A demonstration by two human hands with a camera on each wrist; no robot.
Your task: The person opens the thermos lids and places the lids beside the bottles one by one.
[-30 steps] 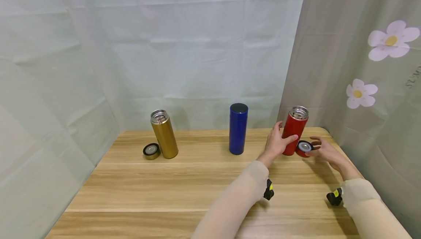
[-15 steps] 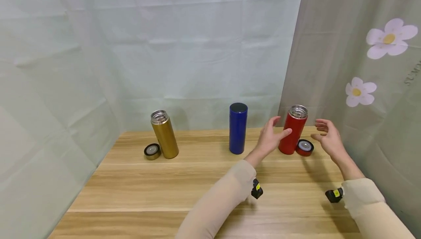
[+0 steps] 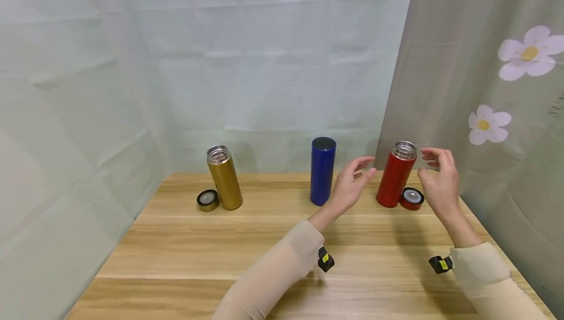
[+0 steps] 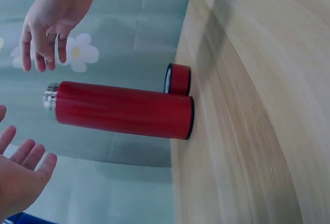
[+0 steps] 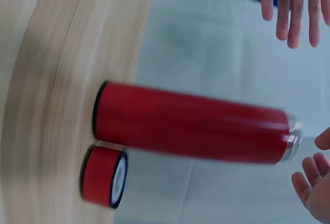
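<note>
A red vacuum flask stands upright and uncapped at the table's right, its steel neck showing. Its red lid lies beside the base with the inner side up. My left hand hovers left of the flask, fingers loosely extended and apart from it, holding nothing. On the flask's other side my right hand is raised above the lid with relaxed fingers, also holding nothing. The left wrist view has both hands near the mouth end of the red flask. In the right wrist view the lid sits close to the flask's base.
A blue flask with a dark top stands behind my left hand. Farther left is a gold flask without its cap, and the gold lid lies beside it. Cloth curtains rise behind the wooden table.
My left hand has let go of the red flask and moved left. My right hand has come away from the red lid and risen. Flask and lid stay on the table.
</note>
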